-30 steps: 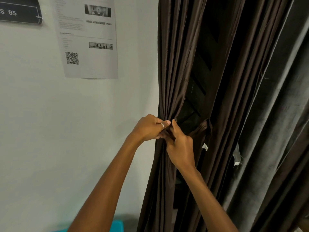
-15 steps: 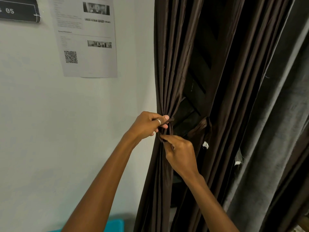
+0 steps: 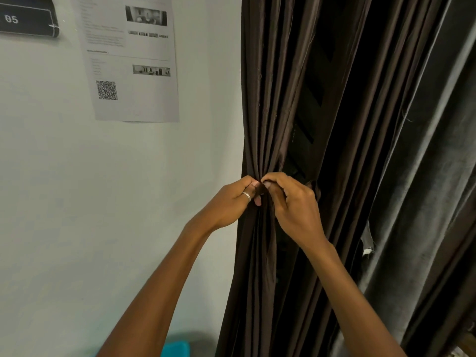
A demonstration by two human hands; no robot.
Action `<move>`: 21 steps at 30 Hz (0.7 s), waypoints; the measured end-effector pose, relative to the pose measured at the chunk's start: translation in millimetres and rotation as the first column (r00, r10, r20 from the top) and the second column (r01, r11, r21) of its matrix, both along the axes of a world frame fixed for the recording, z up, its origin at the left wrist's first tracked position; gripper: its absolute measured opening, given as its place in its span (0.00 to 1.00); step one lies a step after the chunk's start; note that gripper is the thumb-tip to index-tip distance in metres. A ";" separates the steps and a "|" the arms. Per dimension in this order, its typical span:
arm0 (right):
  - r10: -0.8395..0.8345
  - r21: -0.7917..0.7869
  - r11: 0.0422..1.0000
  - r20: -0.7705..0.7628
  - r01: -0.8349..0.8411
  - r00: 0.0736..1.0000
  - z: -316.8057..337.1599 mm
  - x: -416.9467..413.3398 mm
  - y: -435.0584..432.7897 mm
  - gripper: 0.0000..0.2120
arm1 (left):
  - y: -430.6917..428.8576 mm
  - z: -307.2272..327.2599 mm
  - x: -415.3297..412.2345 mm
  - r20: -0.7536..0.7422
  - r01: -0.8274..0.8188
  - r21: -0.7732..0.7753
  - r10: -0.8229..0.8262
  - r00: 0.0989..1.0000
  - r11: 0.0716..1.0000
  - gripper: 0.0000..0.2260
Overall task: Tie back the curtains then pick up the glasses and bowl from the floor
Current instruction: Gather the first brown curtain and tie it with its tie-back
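Now the right hand (image 3: 293, 202) has come up from below and meets the left hand (image 3: 231, 199) at the same height. Half a second ago it was lower, under the left one. Both hands have curled fingers and pinch dark cloth at the place where the brown curtain (image 3: 262, 99) is gathered, beside the wall (image 3: 77, 176). Whether they hold a tie band or a fold, I cannot tell. I judge that the tying is in its last part but not finished. I count two hands, one brown curtain, one grey curtain (image 3: 425, 176) to its right, one ring (image 3: 246, 195), one paper sheet (image 3: 134, 60) and one dark sign (image 3: 28, 19). The glasses and the bowl are not in view, so picking them up comes later.
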State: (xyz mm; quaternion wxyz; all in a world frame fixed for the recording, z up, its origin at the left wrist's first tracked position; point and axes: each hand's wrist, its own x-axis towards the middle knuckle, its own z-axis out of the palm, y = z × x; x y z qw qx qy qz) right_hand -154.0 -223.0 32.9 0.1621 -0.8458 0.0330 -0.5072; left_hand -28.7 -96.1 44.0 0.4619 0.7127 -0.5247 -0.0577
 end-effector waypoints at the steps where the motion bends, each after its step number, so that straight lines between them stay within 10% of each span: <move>1: 0.005 0.014 1.000 -0.017 -0.005 1.000 0.8 0.9 -0.2 0.09 | 0.8 -0.1 -0.3 -0.027 0.024 0.003 -0.024 0.999 1.000 0.12; 11: -0.059 0.151 0.986 -0.098 0.073 0.993 5.4 19.6 -3.4 0.05 | 1.1 -9.2 6.7 -0.035 -0.025 -0.132 0.021 0.999 0.991 0.06; 21: 0.023 0.436 0.900 -0.073 0.011 0.997 3.4 29.8 -4.0 0.08 | -0.6 -29.2 0.9 0.515 -0.193 -0.361 0.368 0.774 0.912 0.16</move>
